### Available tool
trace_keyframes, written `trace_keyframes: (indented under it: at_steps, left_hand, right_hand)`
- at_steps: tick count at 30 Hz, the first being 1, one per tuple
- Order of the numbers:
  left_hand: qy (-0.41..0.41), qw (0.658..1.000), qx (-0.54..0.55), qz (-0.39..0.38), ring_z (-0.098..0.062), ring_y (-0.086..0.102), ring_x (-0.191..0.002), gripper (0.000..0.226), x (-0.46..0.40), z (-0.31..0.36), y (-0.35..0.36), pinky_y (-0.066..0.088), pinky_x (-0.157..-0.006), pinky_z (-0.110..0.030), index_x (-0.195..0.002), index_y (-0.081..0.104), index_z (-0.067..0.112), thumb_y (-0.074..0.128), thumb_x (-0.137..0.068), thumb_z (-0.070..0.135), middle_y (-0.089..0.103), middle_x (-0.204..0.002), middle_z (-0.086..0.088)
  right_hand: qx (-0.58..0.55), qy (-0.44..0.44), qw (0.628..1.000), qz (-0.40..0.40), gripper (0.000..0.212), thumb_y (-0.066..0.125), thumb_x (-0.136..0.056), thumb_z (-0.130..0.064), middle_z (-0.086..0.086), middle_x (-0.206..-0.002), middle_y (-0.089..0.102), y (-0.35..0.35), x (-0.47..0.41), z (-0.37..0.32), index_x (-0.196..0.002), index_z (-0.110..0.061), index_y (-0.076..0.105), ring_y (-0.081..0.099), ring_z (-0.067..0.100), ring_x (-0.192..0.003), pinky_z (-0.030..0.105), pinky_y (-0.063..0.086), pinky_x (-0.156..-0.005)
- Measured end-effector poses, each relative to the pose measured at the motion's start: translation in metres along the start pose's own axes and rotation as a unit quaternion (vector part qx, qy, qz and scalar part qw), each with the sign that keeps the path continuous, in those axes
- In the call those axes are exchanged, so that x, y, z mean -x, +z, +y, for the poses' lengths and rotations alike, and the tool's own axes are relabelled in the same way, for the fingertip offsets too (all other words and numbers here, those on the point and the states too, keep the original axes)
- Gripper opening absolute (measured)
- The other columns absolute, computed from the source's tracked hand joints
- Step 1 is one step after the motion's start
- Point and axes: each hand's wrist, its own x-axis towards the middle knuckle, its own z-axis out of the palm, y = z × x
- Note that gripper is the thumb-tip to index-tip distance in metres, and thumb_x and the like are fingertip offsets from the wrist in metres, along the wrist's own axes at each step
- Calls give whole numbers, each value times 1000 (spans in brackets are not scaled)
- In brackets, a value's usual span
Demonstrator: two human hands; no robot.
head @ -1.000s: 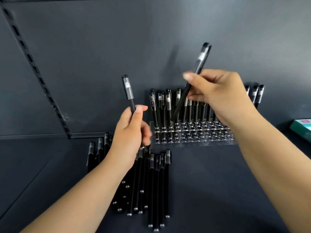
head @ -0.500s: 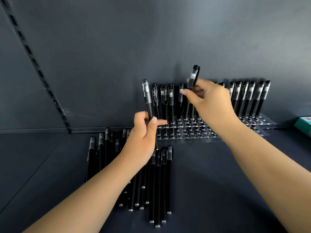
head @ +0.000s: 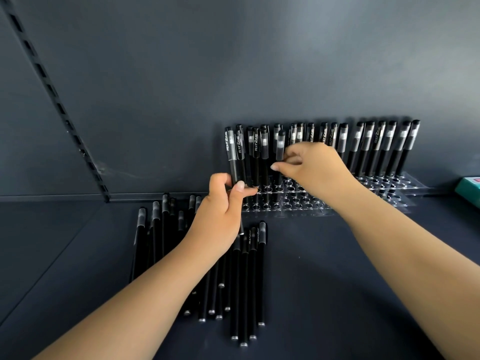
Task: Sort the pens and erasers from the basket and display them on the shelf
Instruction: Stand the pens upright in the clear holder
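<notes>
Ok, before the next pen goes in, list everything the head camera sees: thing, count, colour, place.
Standing pens: too many to count surely, black with clear caps, upright in the holder along the back wall.
Pen holder: one, clear, with rows of round holes, on the shelf at the back.
Loose pens: a pile, black, lying flat on the shelf at front left.
Box: one, teal, cut off at the right edge.
Shelf: one, dark grey.
Slotted upright: one, dark, on the back wall at left.
Left hand: grips a black pen upright at the holder's left end.
Right hand: pinches a pen standing in the holder.
</notes>
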Motion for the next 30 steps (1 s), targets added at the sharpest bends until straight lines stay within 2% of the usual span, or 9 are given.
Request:
trace_keyframes:
  at_steps: [5,8,11,15,18,20,23,26,30]
  left_hand:
    - [5,1000,-1,6,-8,31,-29,20,-1,2,-1,35,-43,-22,-79,26,23,29,-98,30,56,-98,24]
    - [1,1000,-8,8,-8,34,-33,22,-2,1,-1,43,-55,-25,-77,27,25,29,-97,31,54,-95,28]
    - [-3,1000,-22,9,-12,49,-51,20,-2,0,-1,41,-62,-13,-78,29,26,29,-97,34,54,-93,28]
    - [14,1000,-1,21,-4,42,-35,20,0,5,-3,33,-44,-12,-78,31,27,31,-97,34,59,-94,23]
    - [49,998,16,46,-4,37,-32,17,1,10,-5,29,-40,-11,-80,34,27,34,-95,34,63,-89,22]
    - [80,995,11,53,-4,38,-34,13,3,14,-5,32,-43,-13,-81,36,29,37,-94,35,64,-84,23]
    - [101,994,7,49,-2,51,-46,13,6,17,-4,39,-50,-15,-82,38,32,37,-88,44,64,-74,25]
    - [108,993,4,47,-2,60,-71,19,8,18,-2,43,-66,-14,-82,39,36,35,-79,54,64,-70,30]
    - [141,989,-33,25,1,57,-81,19,5,12,-1,40,-68,-8,-90,46,36,37,-86,52,64,-85,19]
  right_hand:
    - [37,12,999,-12,32,55,-90,-35,-6,-52,46,3,0,3,-67,-12,54,38,6,-34,11,29,-38]
    - [74,16,997,-4,37,50,-91,-40,0,-54,49,5,0,3,-83,-7,64,38,9,-42,20,37,-48]
    - [129,11,992,-15,44,46,-91,-47,-1,-53,47,6,0,3,-90,-8,66,39,10,-44,18,37,-51]
    - [182,-8,983,-20,47,43,-89,-54,-1,-60,54,-3,2,-5,-96,-13,66,44,10,-50,22,39,-52]
    - [69,-28,997,13,47,47,-88,-49,10,-68,65,-18,7,-18,-86,-8,69,47,9,-43,22,43,-53]
    - [-26,-39,998,32,44,50,-87,-46,15,-77,69,-24,12,-27,-82,-7,70,62,17,-59,28,52,-68]
    - [-115,-40,992,14,40,53,-86,-44,11,-79,71,-26,19,-38,-77,-8,70,66,24,-80,39,52,-80]
    - [-277,-14,959,-59,26,58,-85,-33,-6,-69,67,-28,22,-45,-77,-11,69,63,2,-72,26,56,-78]
    - [-254,-26,962,-95,20,62,-84,-21,10,-80,67,-34,23,-44,-83,-1,66,62,2,-69,21,55,-75]
